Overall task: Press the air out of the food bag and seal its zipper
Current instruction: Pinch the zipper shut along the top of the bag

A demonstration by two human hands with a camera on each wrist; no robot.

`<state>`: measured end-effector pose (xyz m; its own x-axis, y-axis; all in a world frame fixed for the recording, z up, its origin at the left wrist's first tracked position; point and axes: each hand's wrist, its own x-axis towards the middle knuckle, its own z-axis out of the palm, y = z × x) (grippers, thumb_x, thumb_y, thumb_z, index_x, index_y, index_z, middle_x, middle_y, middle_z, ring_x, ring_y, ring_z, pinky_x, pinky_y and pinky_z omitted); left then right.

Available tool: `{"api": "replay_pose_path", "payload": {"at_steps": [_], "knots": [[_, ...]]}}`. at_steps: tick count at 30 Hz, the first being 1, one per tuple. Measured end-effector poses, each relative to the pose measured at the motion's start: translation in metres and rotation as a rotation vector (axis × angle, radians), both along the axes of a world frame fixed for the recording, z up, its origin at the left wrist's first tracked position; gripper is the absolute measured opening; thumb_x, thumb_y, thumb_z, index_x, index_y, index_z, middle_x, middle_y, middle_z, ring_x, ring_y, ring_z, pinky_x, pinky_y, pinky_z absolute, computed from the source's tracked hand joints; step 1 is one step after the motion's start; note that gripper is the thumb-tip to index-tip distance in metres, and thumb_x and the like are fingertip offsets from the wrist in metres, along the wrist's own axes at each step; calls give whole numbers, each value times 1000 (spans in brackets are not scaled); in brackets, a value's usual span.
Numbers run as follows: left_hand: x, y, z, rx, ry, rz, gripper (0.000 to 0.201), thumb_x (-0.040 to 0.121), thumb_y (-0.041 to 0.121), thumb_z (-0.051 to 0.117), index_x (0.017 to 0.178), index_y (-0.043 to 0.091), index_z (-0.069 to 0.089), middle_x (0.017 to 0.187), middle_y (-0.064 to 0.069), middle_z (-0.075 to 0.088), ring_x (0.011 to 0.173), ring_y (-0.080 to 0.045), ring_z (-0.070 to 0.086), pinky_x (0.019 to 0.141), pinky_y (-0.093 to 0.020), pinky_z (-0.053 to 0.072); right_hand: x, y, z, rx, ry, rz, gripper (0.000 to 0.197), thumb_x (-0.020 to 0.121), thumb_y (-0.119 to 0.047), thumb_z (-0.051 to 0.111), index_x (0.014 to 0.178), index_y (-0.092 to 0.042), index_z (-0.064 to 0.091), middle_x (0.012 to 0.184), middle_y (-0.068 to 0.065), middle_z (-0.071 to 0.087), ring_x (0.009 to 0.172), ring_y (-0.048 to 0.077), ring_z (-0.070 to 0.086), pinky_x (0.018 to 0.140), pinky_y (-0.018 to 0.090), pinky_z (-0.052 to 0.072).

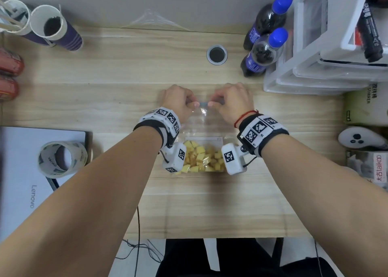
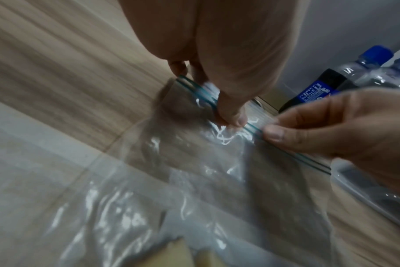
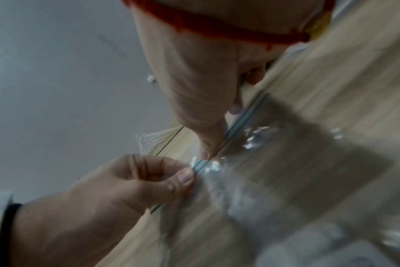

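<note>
Up at the far edge of the food bag (image 1: 202, 127), both hands are pinched onto the zipper (image 1: 203, 103). The left hand (image 1: 176, 102) has its thumb and curled fingers closed on the blue strip, and the right hand (image 1: 230, 100) grips it the same way just beside it, with only a short stretch of blue showing between the two thumbs. From the left wrist view, the left thumb (image 2: 232, 115) presses down on the double blue line while the right thumb (image 2: 274, 134) nips it a little further along. The clear bag lies flat on the wooden table (image 1: 105, 92), crinkled below the zipper, and yellow food cubes (image 1: 201, 158) sit bunched at its near end between the wrists. Two blue-capped bottles (image 1: 262, 54) stand well apart to the right.
</note>
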<state>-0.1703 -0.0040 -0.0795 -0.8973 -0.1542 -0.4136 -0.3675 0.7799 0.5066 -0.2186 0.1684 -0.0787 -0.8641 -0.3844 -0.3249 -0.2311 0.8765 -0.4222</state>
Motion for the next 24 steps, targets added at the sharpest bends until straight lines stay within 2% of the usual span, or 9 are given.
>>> {"api": "replay_pose_path", "payload": {"at_steps": [3,5,6,8,9,11,16,20,24], "knots": [[0,0,3,51,20,19,10,83,32,72,75,32,68,75,13,65,83,-12,63,82,-22,42,-4,-16,6,60,43,75,12,85,-42,65,85,-31,71,82,-12,62,107,20,49,89,40,30],[2,-4,3,96,37,51,7,82,31,74,77,32,69,78,14,66,85,-9,64,84,-21,45,-6,-19,5,87,35,101,12,86,-39,63,85,-29,70,88,-7,69,108,20,50,89,39,27],[5,-7,3,123,44,81,5,81,30,75,82,30,70,80,14,66,83,-6,62,81,-19,44,-5,-18,4,102,33,115,12,87,-38,62,86,-28,69,91,-5,71,108,21,50,89,39,27],[12,-16,-1,177,69,190,16,79,25,78,93,22,71,79,13,63,72,-1,57,71,-10,43,-5,-14,1,123,42,117,12,90,-35,61,87,-27,69,93,-3,72,107,22,51,90,39,28],[16,-21,-3,216,81,264,19,79,22,79,95,19,70,77,12,62,67,1,55,66,-6,44,-5,-12,0,131,48,112,11,90,-34,61,86,-27,68,94,-3,72,107,22,51,90,39,28],[23,-30,-5,277,84,360,13,81,18,78,92,15,72,74,8,64,62,4,54,65,-6,47,-6,-9,-1,139,48,99,10,90,-33,60,85,-27,67,94,-1,71,107,23,51,91,39,29],[23,-36,-6,261,57,310,9,83,22,76,88,15,75,74,9,65,61,4,52,59,1,41,-5,-8,-3,161,25,89,11,90,-33,59,84,-27,67,94,1,70,109,24,51,90,39,30],[23,-33,-12,245,63,345,6,82,20,75,84,14,76,63,15,58,56,2,47,55,-1,40,-5,-8,-4,140,7,81,11,89,-35,60,86,-27,68,92,-2,69,111,23,51,91,40,30],[23,-30,-14,247,76,387,2,82,16,74,80,15,74,63,14,58,56,0,49,55,-2,43,-6,-19,0,110,-2,157,17,90,-43,58,92,-30,70,90,-7,68,109,20,51,90,40,30]]}}
